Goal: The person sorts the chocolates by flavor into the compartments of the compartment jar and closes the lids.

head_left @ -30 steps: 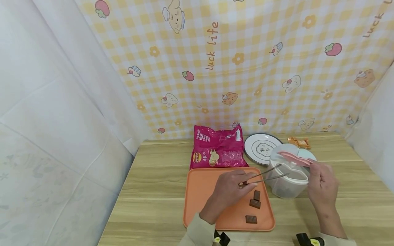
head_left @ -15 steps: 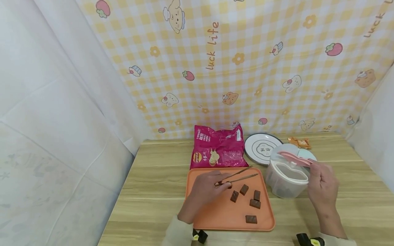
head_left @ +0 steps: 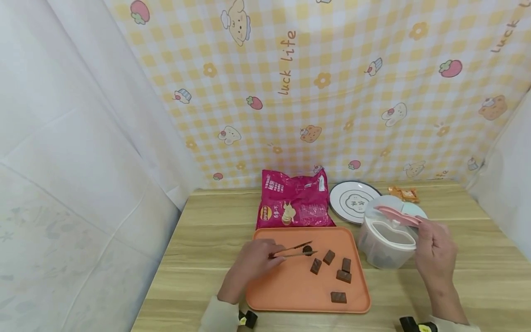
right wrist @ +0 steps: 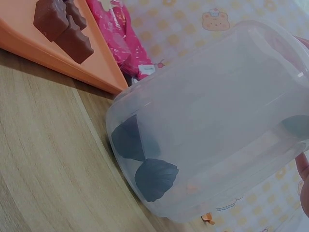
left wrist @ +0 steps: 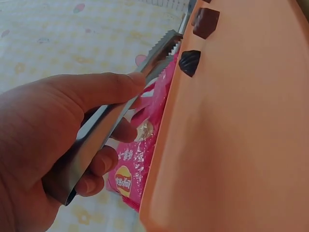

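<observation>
Steel tongs [left wrist: 91, 150] are gripped in my left hand [head_left: 254, 259] over the left part of the orange tray [head_left: 290, 295]. In the head view their tips lie around a dark, shell-shaped chocolate [head_left: 307, 250]; contact cannot be told. Several brown chocolate blocks [head_left: 338, 297] lie to its right on the tray. My right hand [head_left: 436, 249] holds the edge of the raised pink lid [head_left: 398, 215] on a translucent container [head_left: 386, 253]. Dark shell-shaped pieces [right wrist: 156, 179] show through the container wall in the right wrist view.
A magenta chip bag [head_left: 294, 198] lies behind the tray. Farther right are a white plate [head_left: 354, 200] with a dark rim and orange-wrapped sweets [head_left: 408, 193]. A patterned cloth [head_left: 319, 106] hangs at the back of the wooden table [head_left: 199, 244].
My left hand has moved the tongs left, from above the container's opening to the dark chocolate on the tray. The right hand stays on the lid.
</observation>
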`<state>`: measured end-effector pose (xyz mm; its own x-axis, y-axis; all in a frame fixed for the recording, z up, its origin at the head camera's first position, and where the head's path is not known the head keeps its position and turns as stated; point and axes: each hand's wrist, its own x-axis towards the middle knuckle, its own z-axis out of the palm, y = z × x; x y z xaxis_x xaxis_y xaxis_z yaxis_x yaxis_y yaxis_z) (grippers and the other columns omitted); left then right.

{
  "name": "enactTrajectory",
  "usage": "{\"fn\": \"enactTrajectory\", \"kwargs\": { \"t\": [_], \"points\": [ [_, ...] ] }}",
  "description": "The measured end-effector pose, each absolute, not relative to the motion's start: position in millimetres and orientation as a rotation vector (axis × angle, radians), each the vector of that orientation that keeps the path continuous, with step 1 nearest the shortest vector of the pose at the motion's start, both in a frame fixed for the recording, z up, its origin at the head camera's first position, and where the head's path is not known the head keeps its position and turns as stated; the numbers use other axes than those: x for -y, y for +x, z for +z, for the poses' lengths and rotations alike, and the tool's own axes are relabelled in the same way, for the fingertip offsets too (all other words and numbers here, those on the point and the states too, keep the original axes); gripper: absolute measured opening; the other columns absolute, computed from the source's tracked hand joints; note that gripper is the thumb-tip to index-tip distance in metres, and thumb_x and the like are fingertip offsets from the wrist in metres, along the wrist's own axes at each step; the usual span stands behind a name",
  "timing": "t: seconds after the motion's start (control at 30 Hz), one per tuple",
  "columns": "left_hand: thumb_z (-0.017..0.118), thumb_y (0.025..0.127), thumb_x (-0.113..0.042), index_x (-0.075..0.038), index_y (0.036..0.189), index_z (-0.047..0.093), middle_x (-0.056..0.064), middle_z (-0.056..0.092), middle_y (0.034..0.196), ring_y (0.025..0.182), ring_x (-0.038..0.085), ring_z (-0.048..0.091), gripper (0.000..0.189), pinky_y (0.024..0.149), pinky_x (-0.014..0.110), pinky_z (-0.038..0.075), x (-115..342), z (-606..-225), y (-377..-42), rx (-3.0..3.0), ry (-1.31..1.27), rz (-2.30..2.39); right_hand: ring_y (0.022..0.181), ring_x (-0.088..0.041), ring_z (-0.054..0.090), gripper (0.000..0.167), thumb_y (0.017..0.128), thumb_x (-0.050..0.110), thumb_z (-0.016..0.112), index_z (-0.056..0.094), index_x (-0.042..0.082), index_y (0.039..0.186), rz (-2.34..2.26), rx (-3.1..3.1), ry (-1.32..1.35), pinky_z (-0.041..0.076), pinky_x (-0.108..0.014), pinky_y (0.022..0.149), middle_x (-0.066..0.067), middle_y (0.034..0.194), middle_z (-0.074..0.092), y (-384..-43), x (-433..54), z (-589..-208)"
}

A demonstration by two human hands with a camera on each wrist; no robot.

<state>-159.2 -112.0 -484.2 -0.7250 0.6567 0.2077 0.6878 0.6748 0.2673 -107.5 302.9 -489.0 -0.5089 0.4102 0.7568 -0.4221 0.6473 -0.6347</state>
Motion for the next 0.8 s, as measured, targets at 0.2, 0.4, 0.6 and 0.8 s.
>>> {"fn": "enactTrajectory", "kwargs": {
  "t": [0.2,0.4,0.6,0.8],
  "points": [
    [0.078,0.093,-0.032,-0.020,0.105,0.080,-0.013,0.056,0.074,0.065,0.003,0.049,0.017,0.056,0.021,0.040,116.1,-488.3,-161.6,2.796,-1.150,-0.426,0.100,0.012,0.049,0.033,0.106,0.009,0.053,0.069,-0.016,0.093,1.008,1.829,-0.009,0.033,-0.010,0.086,0.039,0.104,0.058,-107.3,-297.1,-485.7],
    [0.078,0.093,-0.034,-0.022,0.103,0.080,-0.013,0.058,0.076,0.066,0.004,0.052,0.016,0.057,0.023,0.043,117.9,-488.3,-161.8,2.820,-1.136,-0.380,0.100,0.012,0.048,0.033,0.106,0.009,0.052,0.069,-0.017,0.094,1.003,1.831,0.000,0.032,-0.011,0.086,0.040,0.106,0.057,-105.9,-295.7,-483.0],
    [0.076,0.094,-0.037,-0.023,0.107,0.081,-0.013,0.061,0.079,0.067,0.003,0.051,0.020,0.060,0.023,0.043,118.6,-489.3,-162.5,2.848,-1.120,-0.378,0.102,0.011,0.049,0.031,0.106,0.007,0.053,0.069,-0.016,0.094,0.998,1.839,-0.003,0.034,-0.010,0.087,0.040,0.107,0.057,-107.8,-301.6,-487.8],
    [0.077,0.094,-0.036,-0.022,0.109,0.081,-0.013,0.062,0.079,0.067,0.003,0.050,0.021,0.061,0.023,0.044,118.6,-489.3,-162.9,2.855,-1.109,-0.410,0.103,0.012,0.050,0.030,0.105,0.007,0.053,0.070,-0.016,0.096,0.992,1.835,0.009,0.034,-0.010,0.088,0.039,0.108,0.058,-108.7,-303.3,-489.2]
  ]
}}
